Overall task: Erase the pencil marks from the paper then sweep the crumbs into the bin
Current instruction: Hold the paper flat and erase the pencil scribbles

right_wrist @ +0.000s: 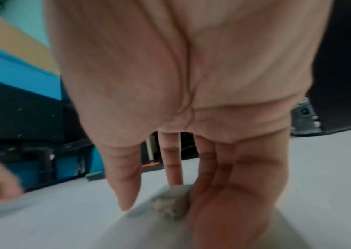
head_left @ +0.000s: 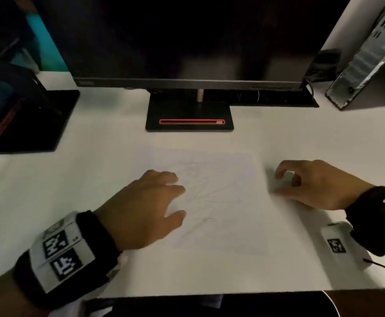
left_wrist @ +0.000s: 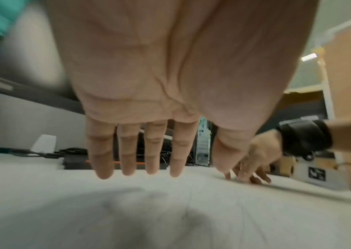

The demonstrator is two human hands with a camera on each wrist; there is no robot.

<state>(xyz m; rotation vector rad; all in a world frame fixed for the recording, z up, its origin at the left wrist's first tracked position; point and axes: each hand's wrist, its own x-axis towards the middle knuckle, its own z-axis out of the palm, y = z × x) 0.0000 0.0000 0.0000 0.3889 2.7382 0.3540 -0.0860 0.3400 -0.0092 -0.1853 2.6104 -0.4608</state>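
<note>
left hand (head_left: 144,209) flat on the paper (head_left: 212,193), fingers (left_wrist: 125,156) straight, slightly spread. right hand (head_left: 317,184) fingers (right_wrist: 127,182) curl around a greyish lump, probably the eraser (right_wrist: 171,204), on the counter (head_left: 72,179) just off the paper's right edge.

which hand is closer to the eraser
Right. The right hand curls its fingers around the eraser beside the paper's right edge; the left hand lies flat on the paper, apart.

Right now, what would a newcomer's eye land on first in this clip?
Probably the two hands over the white desk: the left hand lies flat on the paper with faint pencil marks, and the right hand, just off the paper's right edge, curls round a grubby eraser. Behind them looms a dark monitor.
</note>
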